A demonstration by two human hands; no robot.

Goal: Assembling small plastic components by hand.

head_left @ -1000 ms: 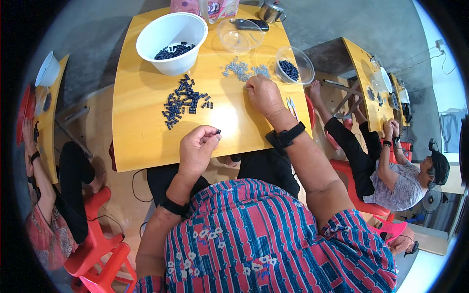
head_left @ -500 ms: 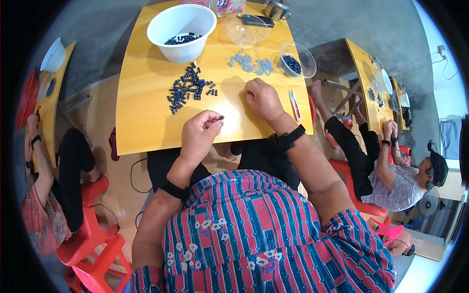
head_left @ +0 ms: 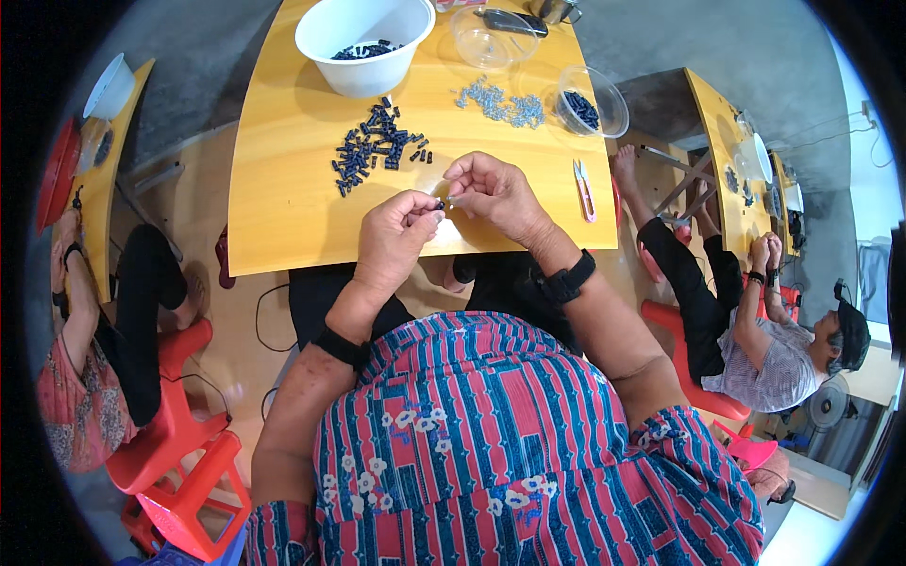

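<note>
My left hand [head_left: 394, 238] pinches a small black cylindrical part [head_left: 440, 205] between thumb and fingertips. Close beside it, my right hand [head_left: 497, 196] is closed on a tiny clear piece [head_left: 451, 201], held near the black part's end. Whether the two pieces touch is too small to tell. A loose pile of black parts [head_left: 370, 149] lies on the yellow table [head_left: 283, 222] beyond my left hand. Past my right hand, several small clear pieces [head_left: 500, 102] are spread out.
A white tub [head_left: 363, 71] with black parts stands at the back left. Near the right edge are a clear bowl [head_left: 618, 111] of black parts and pink-handled thread snips [head_left: 585, 193]. Behind are a clear container [head_left: 486, 42] and a metal cup [head_left: 557, 10]. People sit at tables on both sides.
My right hand has come from beside the clear pieces to my left hand, now with a tiny clear piece in its fingertips. The whole view has shifted slightly.
</note>
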